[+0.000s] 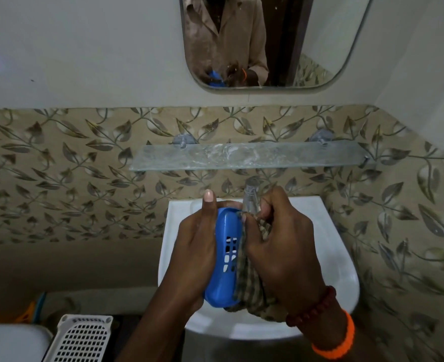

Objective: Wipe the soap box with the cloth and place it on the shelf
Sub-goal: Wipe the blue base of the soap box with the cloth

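Note:
A blue plastic soap box (223, 259) with slotted holes is held on edge over the white sink (346, 278). My left hand (197, 246) grips it from the left, thumb up along its top end. My right hand (281, 246) presses a checked brown-green cloth (252, 288) against the box's right side; the cloth hangs down under the hand. The glass shelf (247, 155) is fixed to the leaf-patterned tiles above the sink and carries only water marks.
A chrome tap (252, 194) rises behind my hands at the sink's back. A mirror (265, 40) hangs above the shelf. At the lower left stand a white perforated basket (82, 338) and a white cistern lid (12, 343).

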